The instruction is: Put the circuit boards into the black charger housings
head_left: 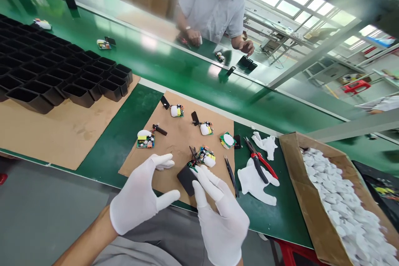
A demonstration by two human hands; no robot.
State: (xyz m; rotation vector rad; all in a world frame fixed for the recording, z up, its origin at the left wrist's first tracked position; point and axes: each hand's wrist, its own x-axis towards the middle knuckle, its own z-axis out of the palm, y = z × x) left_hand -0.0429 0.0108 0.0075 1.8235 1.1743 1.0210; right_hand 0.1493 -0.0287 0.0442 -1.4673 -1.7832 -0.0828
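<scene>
My right hand (220, 216), in a white glove, has its fingers closed on the right side of a black plastic case (184, 179) at the front of the cardboard sheet (174, 137). Just behind the case is a circuit board (206, 156) with white and yellow parts. A small black piece stands up by its left end. My left hand (135, 193), also gloved, is left of the case, apart from it, with thumb and fingers spread and nothing between them. Several similar boards with black end pieces, such as one board (145, 139), lie around the sheet.
Tweezers (231, 176), red-handled pliers (260, 160) and spare white gloves (257, 183) lie to the right. Beyond them stands a carton (304, 191) of white pieces. Rows of black cases (81, 94) fill the left. A co-worker (215, 8) is across the green conveyor belt (174, 64).
</scene>
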